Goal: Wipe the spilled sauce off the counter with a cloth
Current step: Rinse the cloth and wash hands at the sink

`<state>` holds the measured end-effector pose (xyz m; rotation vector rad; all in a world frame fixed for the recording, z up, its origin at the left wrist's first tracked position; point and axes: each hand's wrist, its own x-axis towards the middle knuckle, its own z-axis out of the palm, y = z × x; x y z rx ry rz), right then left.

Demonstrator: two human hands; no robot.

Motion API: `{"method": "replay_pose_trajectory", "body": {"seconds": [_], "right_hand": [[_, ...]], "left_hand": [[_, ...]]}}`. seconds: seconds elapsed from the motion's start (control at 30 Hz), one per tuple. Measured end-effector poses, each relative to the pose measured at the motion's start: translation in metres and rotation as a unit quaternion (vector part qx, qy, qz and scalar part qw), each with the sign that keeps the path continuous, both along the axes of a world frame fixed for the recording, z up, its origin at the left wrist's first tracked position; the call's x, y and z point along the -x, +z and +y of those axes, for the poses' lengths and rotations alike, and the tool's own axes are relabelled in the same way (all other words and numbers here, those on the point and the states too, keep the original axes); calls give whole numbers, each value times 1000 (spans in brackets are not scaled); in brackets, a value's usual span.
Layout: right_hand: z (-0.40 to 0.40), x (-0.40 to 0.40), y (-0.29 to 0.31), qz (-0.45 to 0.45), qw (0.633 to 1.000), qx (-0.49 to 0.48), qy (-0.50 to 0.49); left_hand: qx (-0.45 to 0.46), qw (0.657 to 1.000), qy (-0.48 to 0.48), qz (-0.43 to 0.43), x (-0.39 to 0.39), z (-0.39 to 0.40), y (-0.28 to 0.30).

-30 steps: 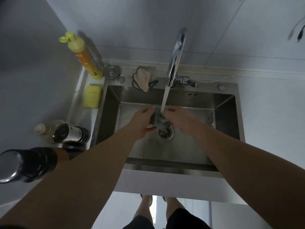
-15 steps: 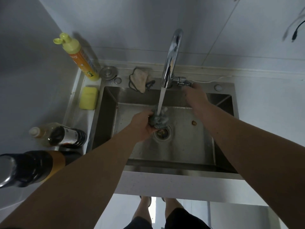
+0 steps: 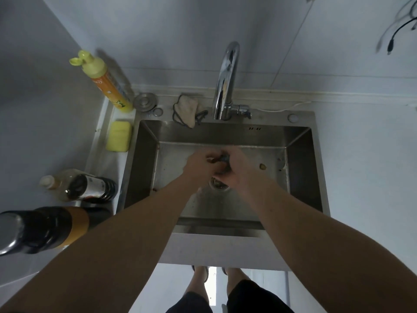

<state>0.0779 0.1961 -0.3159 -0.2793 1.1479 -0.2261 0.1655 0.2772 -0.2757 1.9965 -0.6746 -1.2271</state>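
Hands left (image 3: 198,164) and right (image 3: 234,168), fingers curled gripping cloth (image 3: 222,159) over sink (image 3: 300,177)

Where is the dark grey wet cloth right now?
In the head view, the dark grey wet cloth is bunched between the left hand and right hand, over the steel sink, just above the round drain.

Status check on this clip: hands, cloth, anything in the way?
Both hands, left hand and right hand, grip the dark cloth over the sink drain. Faucet dry. Nothing obstructing.
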Motion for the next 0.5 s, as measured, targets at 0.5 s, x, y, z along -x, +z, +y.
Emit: {"method": "replay_pose_trajectory", "body": {"seconds": [0.5], "right_hand": [[-7,8,-8,185,978,84,41]], "left_hand": [[-18,992,117,33,-11,16,-10]]}}
